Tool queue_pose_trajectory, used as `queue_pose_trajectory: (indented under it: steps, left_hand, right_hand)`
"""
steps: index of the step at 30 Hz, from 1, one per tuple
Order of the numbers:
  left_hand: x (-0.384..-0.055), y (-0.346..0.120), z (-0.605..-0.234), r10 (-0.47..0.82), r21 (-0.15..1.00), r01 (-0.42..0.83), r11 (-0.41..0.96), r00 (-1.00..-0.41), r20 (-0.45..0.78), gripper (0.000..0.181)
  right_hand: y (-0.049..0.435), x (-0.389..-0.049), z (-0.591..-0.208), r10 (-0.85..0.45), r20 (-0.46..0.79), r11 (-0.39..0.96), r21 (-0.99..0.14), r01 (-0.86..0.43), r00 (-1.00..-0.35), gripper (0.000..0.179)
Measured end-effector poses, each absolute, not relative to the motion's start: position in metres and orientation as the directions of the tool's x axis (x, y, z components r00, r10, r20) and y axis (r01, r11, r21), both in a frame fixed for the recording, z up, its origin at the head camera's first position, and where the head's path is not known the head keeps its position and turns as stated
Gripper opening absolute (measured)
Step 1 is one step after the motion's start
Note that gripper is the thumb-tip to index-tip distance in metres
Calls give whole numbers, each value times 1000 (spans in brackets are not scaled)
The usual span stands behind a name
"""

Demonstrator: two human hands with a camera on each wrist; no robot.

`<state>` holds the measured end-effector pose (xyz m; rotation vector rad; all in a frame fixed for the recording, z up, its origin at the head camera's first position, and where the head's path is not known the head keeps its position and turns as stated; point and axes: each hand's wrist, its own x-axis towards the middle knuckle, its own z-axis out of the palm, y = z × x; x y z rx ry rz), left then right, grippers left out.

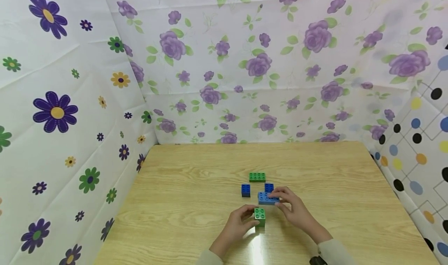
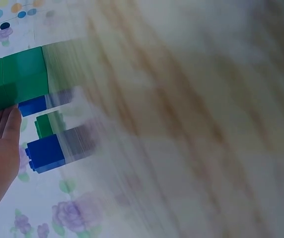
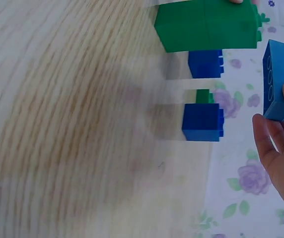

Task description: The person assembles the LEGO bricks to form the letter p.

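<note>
In the head view, my left hand (image 1: 236,224) holds a green block stack (image 1: 260,218) upright on the table, thumb on its near side. Two green bricks, one on the other, make up this stack (image 3: 206,27), as the right wrist view shows. My right hand (image 1: 295,210) pinches a light blue brick (image 1: 267,198) with two rows of studs. This light blue brick (image 3: 278,79) is lifted off the table and tilted, its hollow underside partly visible in the right wrist view. It is beyond the green stack and apart from it.
Behind the hands stand two dark blue bricks, one at left (image 1: 246,190) and one at right (image 1: 269,187), partly covered by the light blue brick. A flat green brick (image 1: 257,177) lies farther back. Patterned cloths (image 1: 227,82) border the wooden table (image 1: 182,187).
</note>
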<state>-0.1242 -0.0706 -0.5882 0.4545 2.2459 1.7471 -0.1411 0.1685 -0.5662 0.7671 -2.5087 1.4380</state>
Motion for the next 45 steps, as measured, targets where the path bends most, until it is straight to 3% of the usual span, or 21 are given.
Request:
queue_pose_trajectory:
  steps: [11, 29, 45]
  left_hand:
    - [-126, -71, -589, 402, 968, 77, 237, -915, -25, 38]
    - [-127, -73, -589, 423, 969, 80, 232, -906, -26, 35]
    - [-127, -74, -588, 431, 974, 69, 215, -902, -31, 33]
  right_hand:
    - [169, -127, -561, -424, 414, 344, -750, -565, -806, 29]
    - [160, -120, -565, -471, 464, 417, -633, -652, -751, 33]
    - [160, -117, -562, -481, 425, 450, -631, -632, -767, 38]
